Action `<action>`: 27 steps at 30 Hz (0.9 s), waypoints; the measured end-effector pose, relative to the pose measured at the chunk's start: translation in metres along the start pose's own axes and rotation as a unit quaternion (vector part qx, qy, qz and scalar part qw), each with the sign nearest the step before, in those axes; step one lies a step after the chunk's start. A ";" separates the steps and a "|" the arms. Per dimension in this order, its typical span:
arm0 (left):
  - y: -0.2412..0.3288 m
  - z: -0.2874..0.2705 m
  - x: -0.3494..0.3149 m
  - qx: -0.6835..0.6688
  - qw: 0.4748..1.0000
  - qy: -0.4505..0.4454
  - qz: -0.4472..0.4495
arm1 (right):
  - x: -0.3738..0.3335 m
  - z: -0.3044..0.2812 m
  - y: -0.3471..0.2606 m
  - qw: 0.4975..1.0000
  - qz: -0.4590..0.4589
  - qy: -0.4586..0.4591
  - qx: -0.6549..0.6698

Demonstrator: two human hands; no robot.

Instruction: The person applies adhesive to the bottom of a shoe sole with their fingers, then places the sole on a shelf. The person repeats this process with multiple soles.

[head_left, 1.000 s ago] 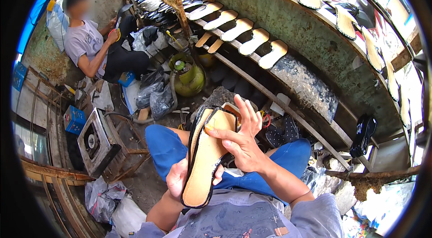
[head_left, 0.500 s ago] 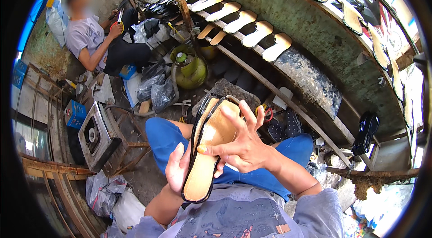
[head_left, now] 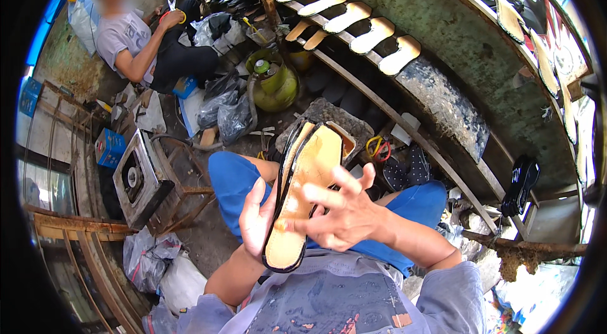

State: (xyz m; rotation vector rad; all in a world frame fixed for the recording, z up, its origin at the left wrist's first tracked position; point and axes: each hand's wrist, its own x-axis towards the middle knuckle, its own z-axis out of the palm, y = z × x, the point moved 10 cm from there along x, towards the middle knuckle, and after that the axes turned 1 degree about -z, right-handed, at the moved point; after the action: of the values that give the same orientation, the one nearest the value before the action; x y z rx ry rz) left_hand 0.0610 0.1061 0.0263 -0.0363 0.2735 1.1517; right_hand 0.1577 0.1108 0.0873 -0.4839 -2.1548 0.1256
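My left hand (head_left: 255,223) supports a pair of tan shoe soles with black edges, gripped from the side and beneath, thumb sticking up. The upper sole (head_left: 319,152) faces me, its wide end pointing away and its narrow end near my chest; the other lies mostly hidden under it, showing along the left edge. Over the middle of the upper sole, my right hand (head_left: 344,217) has its fingers spread. Its index fingertip, with a yellowish smear on it, touches the tan surface near the narrow end. Nothing is held in that hand.
Beyond my knees sits a stone block (head_left: 329,116) with a tin (head_left: 344,141). A green gas cylinder (head_left: 275,87) and a stove (head_left: 136,176) stand to the left. Pale soles (head_left: 373,35) line a shelf. Another person (head_left: 136,43) sits far left holding scissors (head_left: 172,13).
My right index finger has slid toward the narrow end of the sole, and the other fingers have come off the wide part, uncovering it. The other person's scissors now point up, blades apart.
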 end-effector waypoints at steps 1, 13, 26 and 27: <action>0.003 -0.008 0.000 0.030 0.999 0.039 0.014 | 0.000 -0.001 -0.001 1.000 0.015 0.014 -0.012; 0.011 -0.047 0.009 -0.020 0.999 0.039 0.016 | -0.014 0.029 -0.014 0.998 -0.018 -0.001 -0.058; 0.027 -0.135 -0.061 0.023 0.993 0.090 0.077 | -0.208 0.147 0.233 0.849 0.441 -0.246 -0.153; 0.024 -0.135 -0.063 0.021 0.992 0.092 0.079 | -0.204 0.150 0.235 0.870 0.419 -0.197 -0.170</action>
State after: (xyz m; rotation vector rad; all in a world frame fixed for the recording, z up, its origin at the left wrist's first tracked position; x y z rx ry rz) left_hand -0.0103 0.0368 -0.0865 -0.0839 0.4708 1.3022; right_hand 0.2132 0.2609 -0.2188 -1.7123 -2.2028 0.3496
